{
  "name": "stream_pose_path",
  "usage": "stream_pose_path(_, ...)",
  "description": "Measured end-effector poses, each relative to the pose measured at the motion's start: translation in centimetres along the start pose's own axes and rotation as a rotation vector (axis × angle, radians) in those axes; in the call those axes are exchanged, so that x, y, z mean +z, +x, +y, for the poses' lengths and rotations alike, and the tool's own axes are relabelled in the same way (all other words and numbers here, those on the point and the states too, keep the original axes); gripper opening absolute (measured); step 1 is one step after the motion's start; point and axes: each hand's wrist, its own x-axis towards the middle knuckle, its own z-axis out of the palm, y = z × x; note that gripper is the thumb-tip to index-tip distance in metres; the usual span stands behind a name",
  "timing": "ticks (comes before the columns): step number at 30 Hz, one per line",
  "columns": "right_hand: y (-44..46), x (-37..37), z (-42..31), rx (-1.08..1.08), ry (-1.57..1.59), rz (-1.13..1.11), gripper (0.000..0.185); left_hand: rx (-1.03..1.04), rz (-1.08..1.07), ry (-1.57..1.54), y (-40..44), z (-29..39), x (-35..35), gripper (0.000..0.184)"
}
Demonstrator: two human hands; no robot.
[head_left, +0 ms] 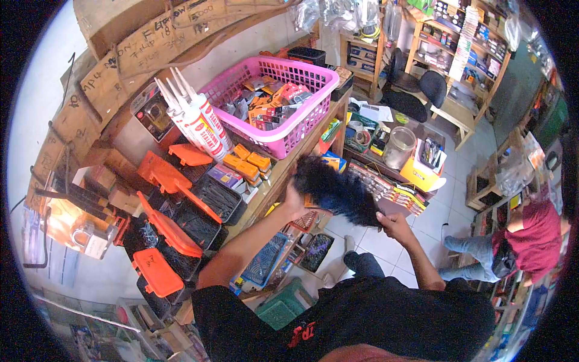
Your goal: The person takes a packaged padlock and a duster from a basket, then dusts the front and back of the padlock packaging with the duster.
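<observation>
A fluffy black feather duster (pixel 338 188) stretches between my two hands, in front of the wooden shelf. At its right end my right hand (pixel 393 225) is closed, thumb and fingers pinching it. My left hand (pixel 294 204) is up against the duster's left end; its fingers are mostly hidden behind the dark fibres, so I cannot see what they grip. Just left of that hand, small orange-and-yellow boxes (pixel 248 161) lie on the shelf. Above them stands a pink plastic basket (pixel 283 142) full of packaged small parts.
White sealant tubes (pixel 202 130) stand beside the basket. Black bins with raised orange lids (pixel 172 232) line the left side. Rightward, a low table holds a clear jar (pixel 399 148) and a yellow box (pixel 422 172). Another person in a red top (pixel 534 241) is at far right.
</observation>
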Motion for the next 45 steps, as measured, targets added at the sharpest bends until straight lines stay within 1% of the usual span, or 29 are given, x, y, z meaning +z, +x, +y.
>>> stream_pose_path(1, -0.2, -0.2, -0.6, 0.007, 0.039, 0.004, 0.059, -0.087, 0.080, -0.031, -0.7, 1.3, 2.5, 0.099)
stream_pose_path(2, -0.3, -0.3, -1.0, 0.017, 0.080, 0.009, 0.059, -0.169, 0.055, -0.097, -0.4, 1.0, 1.0, 0.100)
stream_pose_path(4, -0.5, -0.5, -0.9, -0.016, 0.012, -0.021, 0.060, -0.107, 0.015, -0.053, -0.4, 1.3, 1.7, 0.101)
stream_pose_path(5, -0.6, -0.8, -0.9, -0.042, -0.029, -0.039, 0.060, -0.025, 0.027, -0.043, -0.1, 0.8, 1.1, 0.099)
stream_pose_path(6, -0.8, -0.9, -0.8, -0.066, -0.068, -0.056, 0.060, -0.021, 0.011, -0.052, 0.0, 0.6, 0.7, 0.097)
stream_pose_path(8, -0.7, -0.8, 0.0, -0.048, -0.040, 0.046, 0.060, -0.013, -0.021, -0.069, 0.2, 0.3, 0.0, 0.092)
stream_pose_path(9, -0.5, -0.9, 0.3, -0.041, -0.028, 0.096, 0.060, -0.094, -0.075, -0.127, -0.2, 0.8, -0.1, 0.090)
stream_pose_path(10, -0.5, -1.0, 0.7, -0.045, -0.036, 0.065, 0.060, -0.174, -0.128, -0.186, -0.5, 1.1, -0.1, 0.088)
stream_pose_path(11, -0.6, -1.2, 1.0, -0.050, -0.044, 0.035, 0.059, -0.173, -0.153, -0.203, -0.3, 1.0, -0.6, 0.089)
stream_pose_path(13, -1.2, -1.3, 0.0, -0.126, -0.039, -0.055, 0.058, -0.074, 0.024, -0.243, 0.6, 0.7, -0.6, 0.092)
stream_pose_path(14, -1.5, -1.3, -0.4, -0.105, -0.004, -0.066, 0.058, -0.025, 0.113, -0.264, 1.1, 0.4, -0.6, 0.094)
stream_pose_path(15, -1.7, -1.3, -0.6, -0.083, 0.033, -0.078, 0.058, 0.087, 0.164, -0.050, 1.3, 0.0, -0.1, 0.108)
stream_pose_path(17, -1.9, -1.2, -0.3, -0.036, 0.155, -0.126, 0.058, -0.007, 0.143, -0.066, 0.9, 0.3, 0.3, 0.108)
stream_pose_path(20, -4.2, -1.4, -3.9, 0.116, 0.303, -0.231, 0.058, -0.130, 0.105, -0.104, -0.1, 0.9, 1.1, 0.109)
stream_pose_path(21, -3.8, -1.4, -3.2, 0.065, 0.424, -0.411, 0.054, -0.153, 0.094, -0.148, 0.3, 0.8, 0.3, 0.109)
stream_pose_path(22, -3.7, -1.0, -2.7, 0.103, 0.479, -0.425, 0.052, -0.178, 0.083, -0.194, 0.6, 0.6, -0.3, 0.109)
stream_pose_path(24, -3.8, 0.0, -2.3, 0.182, 0.589, -0.451, 0.052, -0.102, 0.044, -0.110, 1.2, 0.4, -0.6, 0.109)
stream_pose_path(25, -3.3, 0.4, -1.6, 0.183, 0.712, -0.585, 0.045, -0.088, 0.042, -0.105, 1.0, 0.3, -0.3, 0.109)
stream_pose_path(27, -3.9, 1.5, -2.6, 0.100, 0.711, -0.607, 0.044, -0.081, 0.053, -0.126, 0.7, 0.3, 0.1, 0.108)
stream_pose_path(28, -4.4, 2.0, -3.3, 0.059, 0.710, -0.620, 0.045, -0.086, 0.067, -0.154, 0.3, 0.5, 0.5, 0.108)
stream_pose_path(29, -4.8, 2.1, -3.6, 0.134, 0.806, -0.640, 0.054, -0.094, 0.101, -0.110, -0.1, 0.8, 1.0, 0.108)
stream_pose_path(32, -5.5, 3.5, -2.8, 0.217, 0.978, -0.678, 0.071, -0.044, 0.025, -0.174, 1.0, 0.1, -0.7, 0.111)
stream_pose_path(33, -5.2, 4.0, -1.8, 0.181, 0.970, -0.675, 0.080, -0.048, 0.042, -0.177, 0.8, 0.1, -0.5, 0.110)
stream_pose_path(36, -5.2, 4.8, 0.5, 0.128, 0.891, -0.642, 0.067, -0.044, 0.078, -0.181, 0.4, 0.7, 0.2, 0.107)
stream_pose_path(39, -4.8, 4.3, 3.1, 0.223, 0.626, -0.702, 0.031, 0.007, 0.114, -0.164, 0.3, 0.9, 1.2, 0.102)
stream_pose_path(40, -5.1, 4.5, 3.4, 0.236, 0.644, -0.714, 0.027, 0.036, 0.134, -0.135, 0.0, 1.1, 2.2, 0.100)
stream_pose_path(42, -5.9, 5.1, 4.0, 0.262, 0.680, -0.738, 0.025, 0.088, 0.163, -0.112, -0.1, 1.2, 3.0, 0.098)
stream_pose_path(43, -5.8, 5.2, 4.9, 0.181, 0.658, -0.823, 0.030, 0.109, 0.172, -0.119, 0.0, 1.1, 3.1, 0.097)
stream_pose_path(45, -7.0, 4.7, 4.4, 0.005, 0.320, -0.794, 0.031, 0.125, 0.160, -0.129, -0.1, 1.3, 3.3, 0.095)
